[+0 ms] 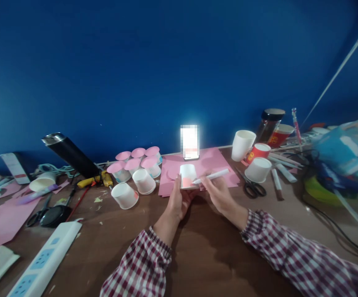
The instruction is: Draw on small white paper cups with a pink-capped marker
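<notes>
In the middle of the view my left hand (179,203) is closed round a white paper cup (187,171) whose side carries an orange-pink patch. My right hand (218,192) grips a white marker (214,175), its tip at or very near that patch. Both hands are just in front of stacked pink paper sheets (210,159). Behind the cup a bright phone (190,142) stands upright, its screen blurred out. To the left sit two more white paper cups (144,181) and several cups with pink round tops (123,156).
Scissors (254,189), white cups (258,170), a red cup (258,152) and markers (277,185) lie on the right. A plastic bag (346,148) is farther right. On the left are a black flask (70,152), a yellow glue gun (106,179) and a power strip (45,262).
</notes>
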Available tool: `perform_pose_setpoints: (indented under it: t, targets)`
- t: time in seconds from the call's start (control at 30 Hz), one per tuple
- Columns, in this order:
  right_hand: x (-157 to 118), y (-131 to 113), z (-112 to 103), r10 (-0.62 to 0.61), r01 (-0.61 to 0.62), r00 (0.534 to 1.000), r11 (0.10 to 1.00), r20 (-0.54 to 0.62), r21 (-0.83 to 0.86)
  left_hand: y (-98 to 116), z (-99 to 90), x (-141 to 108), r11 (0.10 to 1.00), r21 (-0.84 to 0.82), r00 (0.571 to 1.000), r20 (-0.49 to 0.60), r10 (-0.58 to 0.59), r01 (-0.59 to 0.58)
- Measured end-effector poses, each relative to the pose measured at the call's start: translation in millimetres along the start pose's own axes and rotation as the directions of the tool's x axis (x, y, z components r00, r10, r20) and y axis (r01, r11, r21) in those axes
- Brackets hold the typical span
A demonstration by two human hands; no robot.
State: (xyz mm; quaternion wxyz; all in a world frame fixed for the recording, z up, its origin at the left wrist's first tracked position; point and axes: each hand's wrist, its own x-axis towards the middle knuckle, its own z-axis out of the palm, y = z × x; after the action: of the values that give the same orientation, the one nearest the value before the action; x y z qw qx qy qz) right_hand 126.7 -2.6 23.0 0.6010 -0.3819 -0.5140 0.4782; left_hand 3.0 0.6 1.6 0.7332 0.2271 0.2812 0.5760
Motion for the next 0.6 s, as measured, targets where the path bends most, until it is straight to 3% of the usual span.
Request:
perform_pose_setpoints:
  t: [0.6]
  targets:
    - [0.0,6.9,-0.9,-0.047,0.048,0.999,0.999,0.015,-0.013,-0.6,0.2,0.0,1.000,0.017,1.000,-0.003,0.008,-0.008]
